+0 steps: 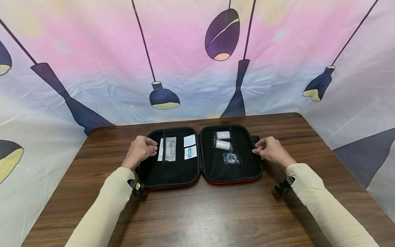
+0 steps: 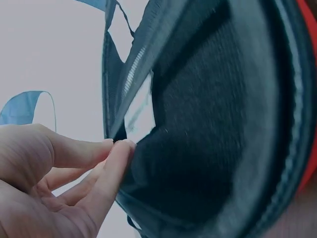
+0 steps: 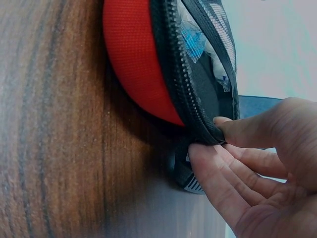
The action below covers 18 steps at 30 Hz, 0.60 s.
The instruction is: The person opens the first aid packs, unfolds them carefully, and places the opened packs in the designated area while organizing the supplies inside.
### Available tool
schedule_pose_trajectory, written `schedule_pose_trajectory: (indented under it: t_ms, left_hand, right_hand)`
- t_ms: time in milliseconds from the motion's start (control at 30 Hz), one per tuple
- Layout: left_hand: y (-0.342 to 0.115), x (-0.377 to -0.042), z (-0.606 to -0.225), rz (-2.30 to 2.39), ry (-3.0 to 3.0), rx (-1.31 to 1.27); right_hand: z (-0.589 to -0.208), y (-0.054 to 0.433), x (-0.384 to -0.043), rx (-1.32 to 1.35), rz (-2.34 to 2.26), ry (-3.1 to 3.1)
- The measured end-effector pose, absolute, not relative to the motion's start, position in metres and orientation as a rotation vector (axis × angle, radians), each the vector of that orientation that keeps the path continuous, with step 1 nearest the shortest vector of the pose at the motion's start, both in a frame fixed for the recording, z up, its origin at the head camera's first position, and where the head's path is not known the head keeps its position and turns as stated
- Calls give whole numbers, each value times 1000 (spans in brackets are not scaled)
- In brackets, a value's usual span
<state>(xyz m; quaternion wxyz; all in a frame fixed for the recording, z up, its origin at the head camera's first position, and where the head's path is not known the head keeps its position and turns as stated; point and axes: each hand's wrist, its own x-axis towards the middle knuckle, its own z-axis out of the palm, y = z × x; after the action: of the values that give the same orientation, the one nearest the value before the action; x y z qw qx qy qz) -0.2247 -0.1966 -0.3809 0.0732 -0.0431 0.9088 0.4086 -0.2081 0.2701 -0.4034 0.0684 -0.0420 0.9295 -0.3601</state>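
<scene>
A zippered first-aid case (image 1: pixel 182 173), black inside and red outside, lies unfolded on the table. My left hand (image 1: pixel 139 151) pinches its left edge, thumb and finger meeting there in the left wrist view. On the opposite side, my right hand (image 1: pixel 271 150) grips the zippered rim (image 3: pixel 190 94) between thumb and fingers. The left half holds a long white packet (image 1: pixel 170 149) under a strap and two small white packets, one marked blue (image 1: pixel 190 152). In the right half are two wrapped white rolls (image 1: pixel 223 144) and a bagged ring-shaped roll (image 1: pixel 231 158).
The brown wooden table (image 1: pixel 197 219) runs up to a printed cloth backdrop (image 1: pixel 191 68) behind the case. A dark tab (image 1: pixel 255 138) sticks out from the case's right side. Each wrist wears a small black camera (image 1: pixel 284 186).
</scene>
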Motion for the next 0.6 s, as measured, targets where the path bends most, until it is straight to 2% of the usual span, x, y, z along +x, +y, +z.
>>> schedule_pose_trajectory:
  t_ms: [600]
  left_hand:
    - [-143,-229,-386,1162,2585,20]
  right_hand:
    - [-402,270,-208,-124,-1084,2789]
